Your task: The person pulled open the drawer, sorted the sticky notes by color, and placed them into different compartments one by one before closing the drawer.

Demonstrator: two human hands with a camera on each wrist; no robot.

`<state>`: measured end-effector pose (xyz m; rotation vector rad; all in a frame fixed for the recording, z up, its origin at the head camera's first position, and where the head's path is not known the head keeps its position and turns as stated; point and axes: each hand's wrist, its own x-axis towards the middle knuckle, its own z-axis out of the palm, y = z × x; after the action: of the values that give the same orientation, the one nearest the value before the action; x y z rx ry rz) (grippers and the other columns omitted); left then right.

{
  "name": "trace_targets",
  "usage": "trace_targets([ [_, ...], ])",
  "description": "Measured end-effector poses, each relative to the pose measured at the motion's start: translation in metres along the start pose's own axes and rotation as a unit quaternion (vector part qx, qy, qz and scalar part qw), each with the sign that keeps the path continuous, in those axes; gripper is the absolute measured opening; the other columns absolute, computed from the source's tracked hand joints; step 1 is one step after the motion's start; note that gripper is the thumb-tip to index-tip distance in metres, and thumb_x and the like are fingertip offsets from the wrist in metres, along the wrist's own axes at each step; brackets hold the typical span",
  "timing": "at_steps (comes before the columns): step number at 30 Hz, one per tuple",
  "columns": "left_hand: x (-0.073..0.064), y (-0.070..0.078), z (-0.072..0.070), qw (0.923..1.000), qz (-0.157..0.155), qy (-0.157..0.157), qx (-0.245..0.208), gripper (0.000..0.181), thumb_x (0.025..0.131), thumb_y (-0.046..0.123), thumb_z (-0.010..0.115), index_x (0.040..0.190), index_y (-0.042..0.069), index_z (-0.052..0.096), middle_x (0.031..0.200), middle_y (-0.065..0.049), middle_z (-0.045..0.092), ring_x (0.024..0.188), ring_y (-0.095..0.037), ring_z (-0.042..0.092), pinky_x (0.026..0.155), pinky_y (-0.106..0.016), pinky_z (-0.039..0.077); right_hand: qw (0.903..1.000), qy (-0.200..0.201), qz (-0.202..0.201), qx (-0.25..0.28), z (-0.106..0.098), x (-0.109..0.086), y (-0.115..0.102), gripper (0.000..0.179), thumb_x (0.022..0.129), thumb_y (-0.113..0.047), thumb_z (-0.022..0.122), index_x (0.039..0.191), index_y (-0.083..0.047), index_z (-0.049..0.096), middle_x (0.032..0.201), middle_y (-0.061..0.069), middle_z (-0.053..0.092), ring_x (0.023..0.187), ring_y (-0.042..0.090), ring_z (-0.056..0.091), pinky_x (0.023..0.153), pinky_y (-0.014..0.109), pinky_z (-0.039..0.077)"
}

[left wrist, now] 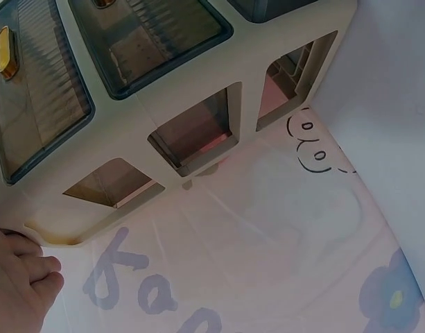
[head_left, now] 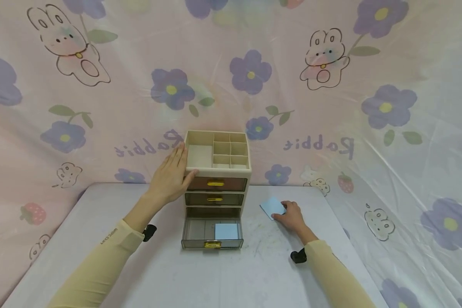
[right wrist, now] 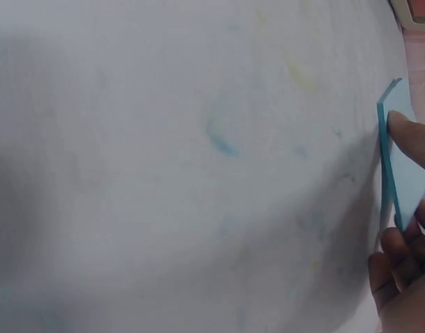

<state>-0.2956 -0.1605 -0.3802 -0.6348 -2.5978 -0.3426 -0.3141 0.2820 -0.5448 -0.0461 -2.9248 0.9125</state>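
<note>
A cream desktop drawer organizer (head_left: 217, 172) stands on the table, its bottom drawer (head_left: 195, 231) pulled out. Inside that drawer, on the right, lies a light blue square of paper (head_left: 226, 231). My left hand (head_left: 169, 173) rests against the organizer's upper left side, fingers straight, thumb at the front edge; the left wrist view shows its fingertips (left wrist: 46, 270) beside the frame. To the right of the organizer, my right hand (head_left: 291, 216) pinches a light blue sticky note pad (head_left: 271, 207). In the right wrist view the thumb lies on top of the pad (right wrist: 406, 166).
Two upper drawers (head_left: 215, 199) with yellow handles are closed. On top, the organizer has a divided tray (head_left: 200, 156). The white table (head_left: 154, 273) bears faint coloured smudges. A patterned curtain (head_left: 211, 51) hangs behind the table and along its sides.
</note>
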Motion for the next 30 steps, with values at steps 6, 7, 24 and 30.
trace_targets([
  [6, 0.001, 0.001, -0.001, 1.0, 0.002, 0.006, 0.002, 0.081, 0.11, 0.045, 0.044, 0.161, -0.01, 0.014, 0.17, -0.027, 0.011, 0.157, -0.043, 0.017, 0.127, -0.056, 0.019, 0.9992, 0.03, 0.003, 0.027, 0.003, 0.001, -0.002, 0.07, 0.087, -0.02, 0.085, 0.139, 0.012, 0.051, 0.133, 0.032, 0.052, 0.122, 0.045, 0.052, 0.104, 0.057, 0.047],
  [7, 0.001, 0.001, -0.001, 1.0, 0.003, 0.007, 0.002, 0.081, 0.11, 0.045, 0.044, 0.161, -0.01, 0.014, 0.17, -0.027, 0.011, 0.157, -0.043, 0.017, 0.126, -0.056, 0.02, 0.9989, 0.036, 0.003, 0.031, 0.003, 0.0, -0.003, 0.069, 0.087, -0.019, 0.085, 0.138, 0.012, 0.051, 0.132, 0.032, 0.053, 0.122, 0.044, 0.053, 0.103, 0.057, 0.047],
  [24, 0.0, 0.0, -0.001, 0.9999, 0.006, 0.01, 0.0, 0.08, 0.109, 0.044, 0.045, 0.161, -0.011, 0.017, 0.169, -0.029, 0.015, 0.156, -0.045, 0.02, 0.126, -0.057, 0.021, 0.9864, 0.104, 0.031, 0.124, 0.002, -0.008, -0.011, 0.035, 0.101, -0.011, 0.063, 0.133, 0.002, 0.064, 0.129, 0.026, 0.065, 0.11, 0.037, 0.065, 0.081, 0.041, 0.057],
  [30, 0.001, 0.0, -0.002, 1.0, 0.006, 0.007, -0.003, 0.08, 0.11, 0.044, 0.045, 0.161, -0.011, 0.017, 0.169, -0.029, 0.016, 0.156, -0.045, 0.02, 0.126, -0.058, 0.021, 0.9814, 0.104, 0.051, 0.153, -0.001, -0.009, -0.012, 0.034, 0.101, -0.012, 0.065, 0.132, 0.001, 0.066, 0.127, 0.025, 0.066, 0.106, 0.034, 0.067, 0.071, 0.026, 0.052],
])
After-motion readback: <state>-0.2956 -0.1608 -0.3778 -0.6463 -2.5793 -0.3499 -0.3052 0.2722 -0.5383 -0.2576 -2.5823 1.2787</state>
